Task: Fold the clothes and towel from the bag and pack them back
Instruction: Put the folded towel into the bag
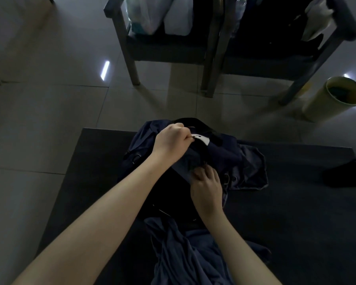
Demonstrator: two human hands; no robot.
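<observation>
The black bag (169,194) lies mid-table, its long axis running toward the far edge. The left hand (170,140) pinches it at the far end, perhaps by a zip pull. The right hand (207,187) is nearer the person and curls into the navy garment (220,155) bulging from the bag.

Left hand (170,140), right hand (207,189) grip navy garment (222,155) over black bag (164,194) on table (296,212).

Two bare forearms — long, slender — left grip (170,140), right grip (207,189) (both bare hands)
</observation>
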